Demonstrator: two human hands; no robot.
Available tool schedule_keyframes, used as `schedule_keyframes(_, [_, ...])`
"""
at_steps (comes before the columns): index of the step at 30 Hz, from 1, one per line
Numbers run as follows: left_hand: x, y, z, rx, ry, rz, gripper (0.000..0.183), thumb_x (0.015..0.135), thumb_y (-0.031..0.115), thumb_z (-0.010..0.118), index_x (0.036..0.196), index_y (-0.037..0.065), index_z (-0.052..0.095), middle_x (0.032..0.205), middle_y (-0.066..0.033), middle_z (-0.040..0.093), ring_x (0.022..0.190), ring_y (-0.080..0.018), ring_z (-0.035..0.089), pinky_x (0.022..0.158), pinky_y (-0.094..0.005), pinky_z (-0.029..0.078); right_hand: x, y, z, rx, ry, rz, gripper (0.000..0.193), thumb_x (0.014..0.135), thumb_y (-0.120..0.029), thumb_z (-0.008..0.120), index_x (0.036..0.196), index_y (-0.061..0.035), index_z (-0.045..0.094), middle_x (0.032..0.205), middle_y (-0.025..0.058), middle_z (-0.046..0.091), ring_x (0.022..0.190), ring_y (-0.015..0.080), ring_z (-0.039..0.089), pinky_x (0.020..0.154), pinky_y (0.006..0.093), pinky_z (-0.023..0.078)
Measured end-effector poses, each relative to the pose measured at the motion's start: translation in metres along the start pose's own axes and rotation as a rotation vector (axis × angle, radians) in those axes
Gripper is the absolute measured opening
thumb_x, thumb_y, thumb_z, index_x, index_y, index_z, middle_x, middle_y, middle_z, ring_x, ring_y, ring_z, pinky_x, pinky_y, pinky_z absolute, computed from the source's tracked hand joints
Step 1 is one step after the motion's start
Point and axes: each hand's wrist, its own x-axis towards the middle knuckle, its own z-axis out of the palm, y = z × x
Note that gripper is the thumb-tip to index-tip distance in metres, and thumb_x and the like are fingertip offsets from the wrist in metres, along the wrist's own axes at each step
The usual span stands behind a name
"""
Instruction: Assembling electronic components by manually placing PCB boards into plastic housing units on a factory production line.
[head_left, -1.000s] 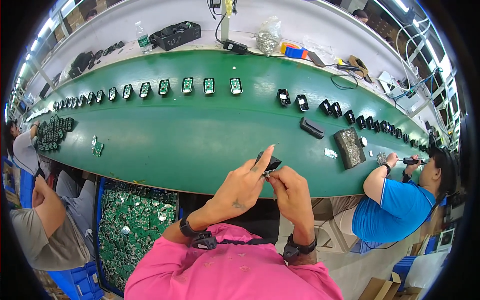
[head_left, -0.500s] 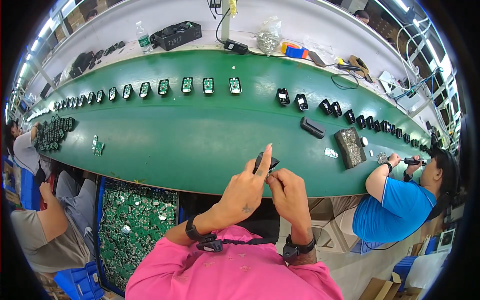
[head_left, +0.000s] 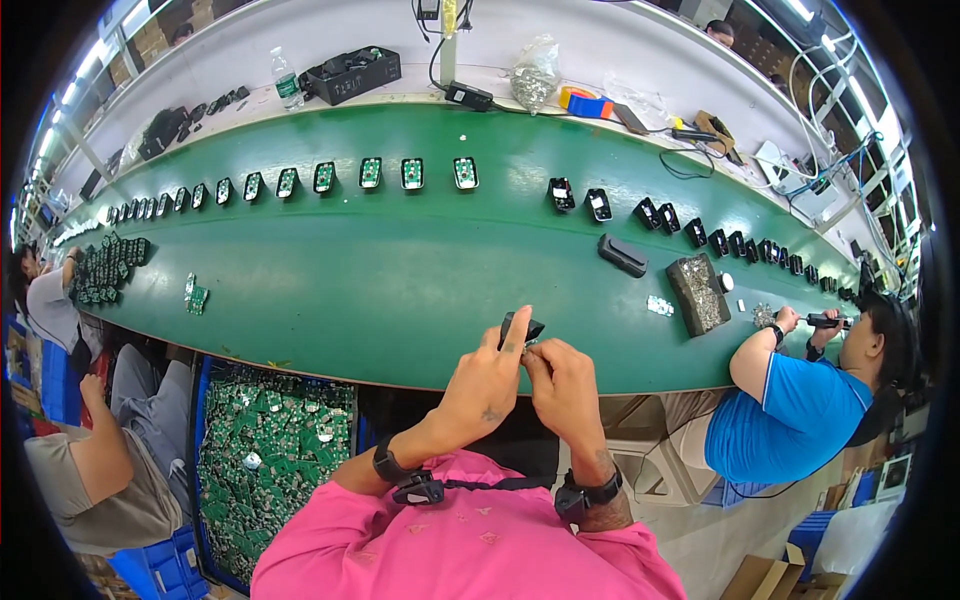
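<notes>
My left hand (head_left: 482,385) is closed round a small black plastic housing (head_left: 527,328), its index finger stretched along the top. Close against it, my right hand (head_left: 562,388) pinches at the housing's lower right edge; a small bit shows at its fingertips, too small to name. Both hands are over the near edge of the green table (head_left: 400,290). Farther back, a row of black housings with green circuit boards (head_left: 412,174) runs off to the left. Another row of black housings without green boards (head_left: 599,205) runs off to the right.
A long black case (head_left: 623,256) and a dark block holding small metal parts (head_left: 698,295) lie to the right. Loose circuit boards (head_left: 197,295) lie left. A bin of green boards (head_left: 275,450) stands below the table's edge. A person in blue (head_left: 790,410) works at the right.
Both hands have shifted slightly down and to the left with the black housing. The right fingers stay pinched beside it.
</notes>
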Motion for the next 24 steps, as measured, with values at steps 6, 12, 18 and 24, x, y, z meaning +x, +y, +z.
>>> schedule_keyframes(6, [0.009,-0.015,-0.003,-0.392,-0.032,0.004,0.063,0.092,0.004,0.052,0.152,0.009,0.034,0.089,-0.0107,0.059,0.064,-0.0161,0.060,0.061,-0.0313,0.051,-0.007,0.015,0.001,0.093,0.205,0.201,0.014,0.094,-0.010,0.061,0.090,0.0038,0.064,0.073,0.0099,0.063,0.066,0.0158,0.064,0.058,0.0311,0.049])
schedule_keyframes(12, [0.003,-0.012,0.003,-0.906,-0.248,-0.207,0.068,0.085,-0.004,0.061,0.148,0.008,0.038,0.096,-0.0048,0.061,0.068,-0.0104,0.061,0.061,-0.0245,0.052,-0.025,0.035,0.003,0.231,0.118,0.207,0.024,0.092,-0.020,0.067,0.085,0.0020,0.063,0.069,0.0158,0.060,0.057,0.0260,0.059,0.053,0.0366,0.045])
schedule_keyframes(18, [0.000,-0.023,0.017,-0.610,-0.127,-0.210,0.066,0.084,0.000,0.065,0.145,0.007,0.041,0.096,-0.0043,0.060,0.074,-0.0075,0.057,0.063,-0.0227,0.050,-0.032,0.003,0.011,0.299,0.156,0.211,0.021,0.090,-0.018,0.070,0.083,0.0005,0.063,0.070,0.0120,0.062,0.058,0.0235,0.062,0.054,0.0364,0.047])
schedule_keyframes(24, [-0.002,-0.016,0.021,-0.556,-0.033,-0.146,0.061,0.085,0.002,0.065,0.142,0.008,0.046,0.103,-0.0055,0.063,0.080,-0.0069,0.057,0.066,-0.0220,0.049,-0.029,0.016,0.018,0.492,0.221,0.087,0.012,0.090,-0.009,0.070,0.090,0.0025,0.067,0.073,0.0066,0.063,0.057,0.0139,0.059,0.051,0.0280,0.046])
